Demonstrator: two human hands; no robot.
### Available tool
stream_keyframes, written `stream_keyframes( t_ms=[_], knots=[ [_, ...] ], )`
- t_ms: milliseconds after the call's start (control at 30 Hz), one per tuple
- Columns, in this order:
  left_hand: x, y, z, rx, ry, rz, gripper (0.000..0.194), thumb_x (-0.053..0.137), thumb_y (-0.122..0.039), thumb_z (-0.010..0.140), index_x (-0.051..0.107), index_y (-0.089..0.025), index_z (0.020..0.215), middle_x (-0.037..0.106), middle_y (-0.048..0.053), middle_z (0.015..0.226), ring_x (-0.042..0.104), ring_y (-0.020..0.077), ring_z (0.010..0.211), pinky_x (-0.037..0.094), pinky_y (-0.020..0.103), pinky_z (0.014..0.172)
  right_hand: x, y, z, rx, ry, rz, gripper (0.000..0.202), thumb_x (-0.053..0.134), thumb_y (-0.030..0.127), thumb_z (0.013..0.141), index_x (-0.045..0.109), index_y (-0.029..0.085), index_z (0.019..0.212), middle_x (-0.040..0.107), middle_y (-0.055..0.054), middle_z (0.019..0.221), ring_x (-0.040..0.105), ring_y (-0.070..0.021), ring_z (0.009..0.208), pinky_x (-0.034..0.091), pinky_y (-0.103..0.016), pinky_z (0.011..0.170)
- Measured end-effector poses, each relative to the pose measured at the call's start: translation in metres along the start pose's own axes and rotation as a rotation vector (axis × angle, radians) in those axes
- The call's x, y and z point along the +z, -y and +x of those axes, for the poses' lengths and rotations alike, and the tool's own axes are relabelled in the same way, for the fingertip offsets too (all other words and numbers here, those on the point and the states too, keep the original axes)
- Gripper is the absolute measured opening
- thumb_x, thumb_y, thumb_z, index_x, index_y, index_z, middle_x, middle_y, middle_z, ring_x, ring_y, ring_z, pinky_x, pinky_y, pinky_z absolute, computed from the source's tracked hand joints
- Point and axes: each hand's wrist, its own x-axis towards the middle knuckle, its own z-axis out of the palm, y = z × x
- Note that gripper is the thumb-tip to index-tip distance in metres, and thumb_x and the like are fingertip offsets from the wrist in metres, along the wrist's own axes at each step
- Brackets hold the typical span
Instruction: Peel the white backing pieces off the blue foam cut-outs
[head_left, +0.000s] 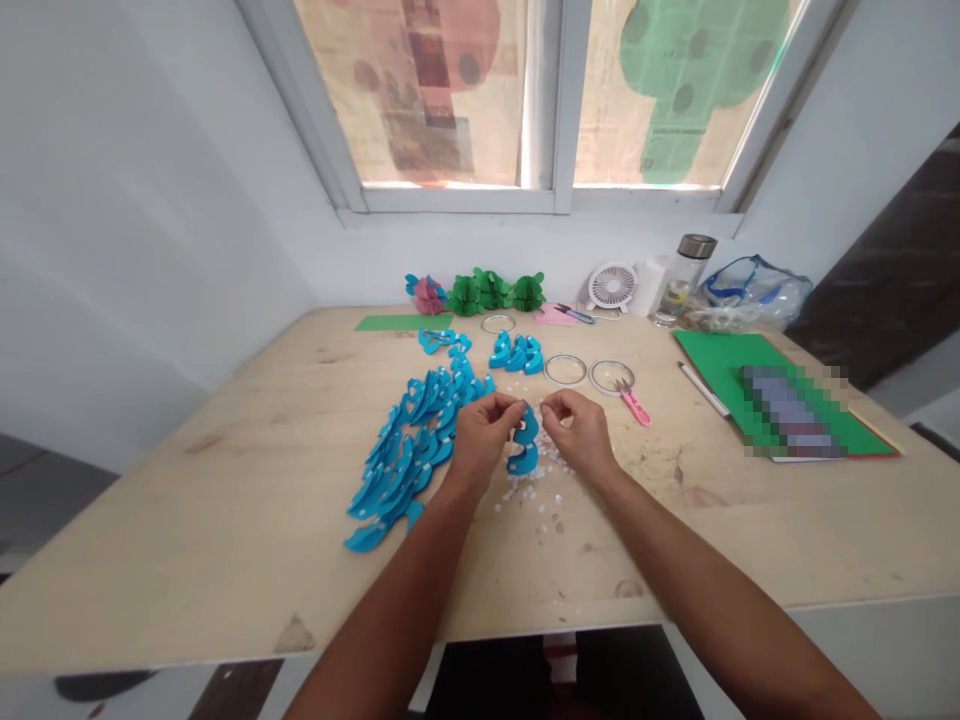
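Between my hands is a blue scalloped paper cutout (529,450) with small white squares on it. The thumb and fingers of my left hand (486,432) pinch its upper end. Just to its right, my right hand (579,428) has thumb and fingertips pressed together; whether something tiny is in them I cannot make out. To the left of my left hand spreads a large overlapping pile of similar blue paper cutouts (409,445). Small white paper bits (551,470) lie scattered on the wood below and around my hands.
Beyond my hands are another blue group (516,353), tape rolls (565,370) and pink-handled snips (636,403). Green paper sheets (709,365) and a pen (703,389) lie right. Along the wall stand paper flowers (489,290), a white fan (613,287) and a bottle (684,280).
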Motion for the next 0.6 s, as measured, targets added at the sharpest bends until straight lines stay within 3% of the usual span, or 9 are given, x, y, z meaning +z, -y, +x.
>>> stream_keyframes(
  t_ms=[200,333,467,600],
  knots=[
    [-0.001,-0.0037,-0.001,-0.02,-0.029,-0.032,0.018,0.063,-0.032,0.066,0.061,-0.015,0.062,0.055,-0.002,0.048,0.045,0.0081,0.044,0.033,0.02,0.044,0.0015,-0.0108,0.0004,0.137,0.041,0.02,0.014,0.053,0.026,0.071,0.061,0.018,0.062,0.054,0.002,0.053,0.047,-0.0117,0.051,0.036,-0.023,0.051],
    [-0.0012,-0.0029,0.0001,-0.04,-0.031,-0.063,0.019,0.063,-0.034,0.065,0.061,-0.015,0.063,0.056,-0.003,0.05,0.044,0.0079,0.043,0.033,0.02,0.044,0.0014,-0.01,0.0025,0.153,0.068,0.188,0.017,0.055,0.021,0.068,0.063,0.019,0.082,0.062,0.0,0.071,0.051,-0.0118,0.059,0.04,-0.023,0.057],
    [-0.0008,-0.002,0.0011,-0.055,-0.007,-0.092,0.019,0.064,-0.033,0.065,0.062,-0.014,0.063,0.056,-0.003,0.05,0.044,0.0075,0.044,0.034,0.02,0.045,0.0013,-0.0044,0.0031,0.204,0.205,0.391,0.018,0.054,0.031,0.075,0.063,0.016,0.073,0.062,-0.001,0.068,0.053,-0.0123,0.06,0.04,-0.023,0.057],
    [0.0008,0.0001,0.0007,-0.036,0.014,-0.084,0.019,0.064,-0.033,0.065,0.061,-0.014,0.06,0.054,-0.003,0.049,0.044,0.0075,0.044,0.034,0.02,0.045,0.0043,-0.0024,0.0013,0.258,0.307,0.518,0.016,0.058,0.031,0.072,0.062,0.015,0.07,0.06,0.002,0.062,0.05,-0.0099,0.054,0.038,-0.021,0.052]
  ],
)
